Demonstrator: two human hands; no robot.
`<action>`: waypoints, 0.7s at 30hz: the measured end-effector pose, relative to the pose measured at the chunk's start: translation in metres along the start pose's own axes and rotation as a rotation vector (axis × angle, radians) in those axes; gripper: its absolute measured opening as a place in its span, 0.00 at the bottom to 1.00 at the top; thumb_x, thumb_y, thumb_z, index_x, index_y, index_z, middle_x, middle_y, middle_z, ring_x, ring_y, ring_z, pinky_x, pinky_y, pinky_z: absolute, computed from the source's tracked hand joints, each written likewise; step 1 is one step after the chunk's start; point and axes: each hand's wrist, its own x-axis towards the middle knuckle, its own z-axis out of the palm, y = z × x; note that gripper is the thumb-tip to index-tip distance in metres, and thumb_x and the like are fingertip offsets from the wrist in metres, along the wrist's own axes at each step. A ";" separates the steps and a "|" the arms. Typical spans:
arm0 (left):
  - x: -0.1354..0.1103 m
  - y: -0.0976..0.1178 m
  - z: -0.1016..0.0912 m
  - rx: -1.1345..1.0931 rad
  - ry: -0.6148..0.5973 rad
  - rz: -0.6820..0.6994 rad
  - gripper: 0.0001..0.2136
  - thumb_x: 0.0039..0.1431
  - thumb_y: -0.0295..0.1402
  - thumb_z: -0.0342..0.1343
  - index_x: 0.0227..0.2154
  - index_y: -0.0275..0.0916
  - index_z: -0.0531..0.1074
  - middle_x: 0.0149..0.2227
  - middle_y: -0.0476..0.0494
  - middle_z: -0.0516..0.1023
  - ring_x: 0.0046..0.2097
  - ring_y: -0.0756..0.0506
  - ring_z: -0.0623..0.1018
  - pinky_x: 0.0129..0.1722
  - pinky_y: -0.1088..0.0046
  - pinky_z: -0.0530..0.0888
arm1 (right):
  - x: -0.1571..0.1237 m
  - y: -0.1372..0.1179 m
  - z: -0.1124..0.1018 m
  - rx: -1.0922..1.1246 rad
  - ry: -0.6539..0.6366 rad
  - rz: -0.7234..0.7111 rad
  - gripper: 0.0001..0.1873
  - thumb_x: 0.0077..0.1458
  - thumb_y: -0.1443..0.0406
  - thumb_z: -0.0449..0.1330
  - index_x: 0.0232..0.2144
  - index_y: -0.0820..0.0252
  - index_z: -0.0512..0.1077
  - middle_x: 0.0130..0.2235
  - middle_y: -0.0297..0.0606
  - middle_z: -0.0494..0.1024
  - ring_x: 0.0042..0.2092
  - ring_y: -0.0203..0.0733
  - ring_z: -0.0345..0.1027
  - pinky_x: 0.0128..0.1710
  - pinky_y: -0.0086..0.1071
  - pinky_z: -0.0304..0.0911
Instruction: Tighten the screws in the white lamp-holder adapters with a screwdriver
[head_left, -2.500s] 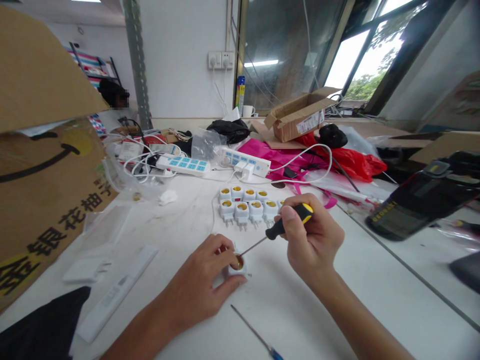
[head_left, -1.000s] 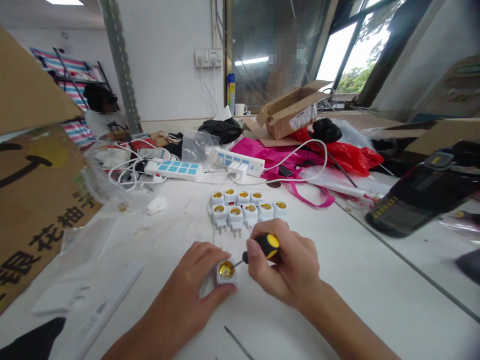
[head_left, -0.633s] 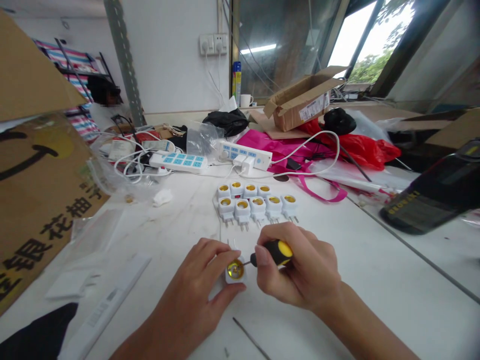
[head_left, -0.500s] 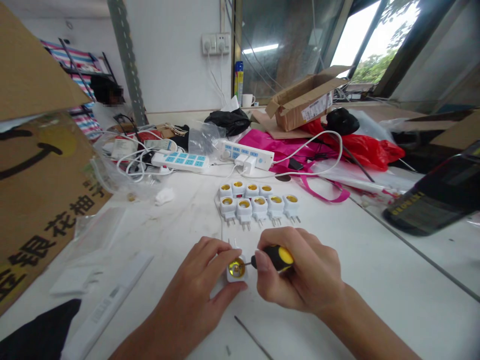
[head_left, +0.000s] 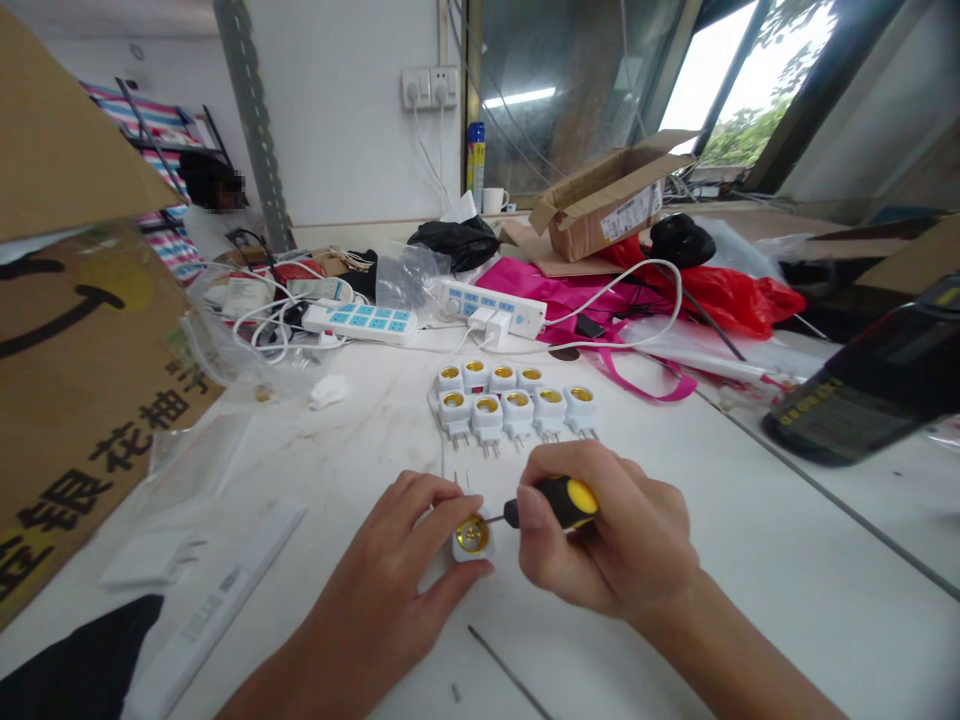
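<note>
A white plug-in lamp socket (head_left: 474, 550) with a brass-coloured inner ring lies on the white table, its prongs pointing away from me. My left hand (head_left: 405, 560) grips it between thumb and fingers. In my right hand (head_left: 615, 540) is a black-and-yellow screwdriver (head_left: 566, 502), its thin shaft slanting down to the socket's opening. Whether the tip touches anything inside, I cannot tell. Beyond my hands, several similar lamp sockets (head_left: 517, 415) stand in two rows. Nearer to me lies a loose thin metal rod (head_left: 504, 668).
Power strips (head_left: 360, 320) with cables lie at the back, beside a pink bag (head_left: 517, 278) and an open carton (head_left: 607, 205). A large cardboard box (head_left: 97, 400) flanks the left; a dark bottle-like object (head_left: 855, 400) is at right. A person (head_left: 217, 220) is in the background.
My right hand and the screwdriver have shifted slightly up and right, the handle now a little higher. My left hand keeps its hold on the lamp socket.
</note>
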 end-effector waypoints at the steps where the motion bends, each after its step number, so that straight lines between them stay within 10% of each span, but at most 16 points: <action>1: 0.000 0.000 0.000 -0.001 -0.004 -0.007 0.18 0.70 0.25 0.65 0.58 0.45 0.74 0.52 0.40 0.80 0.54 0.40 0.80 0.54 0.59 0.82 | 0.001 -0.001 0.000 0.021 0.033 0.029 0.05 0.62 0.67 0.61 0.38 0.51 0.69 0.23 0.24 0.74 0.18 0.31 0.65 0.18 0.26 0.61; 10: 0.002 -0.005 -0.001 -0.051 -0.024 -0.059 0.19 0.66 0.28 0.69 0.58 0.43 0.76 0.50 0.41 0.82 0.52 0.39 0.82 0.52 0.59 0.83 | 0.004 -0.005 0.003 0.546 -0.004 0.527 0.13 0.70 0.60 0.59 0.31 0.55 0.71 0.24 0.30 0.70 0.22 0.35 0.62 0.21 0.29 0.62; 21: 0.017 0.003 -0.023 -0.367 -0.038 -0.363 0.12 0.77 0.42 0.57 0.49 0.43 0.81 0.48 0.41 0.86 0.49 0.41 0.83 0.49 0.64 0.80 | -0.008 -0.023 0.013 0.675 -0.447 0.394 0.06 0.59 0.70 0.60 0.34 0.53 0.67 0.21 0.19 0.56 0.18 0.27 0.47 0.17 0.23 0.46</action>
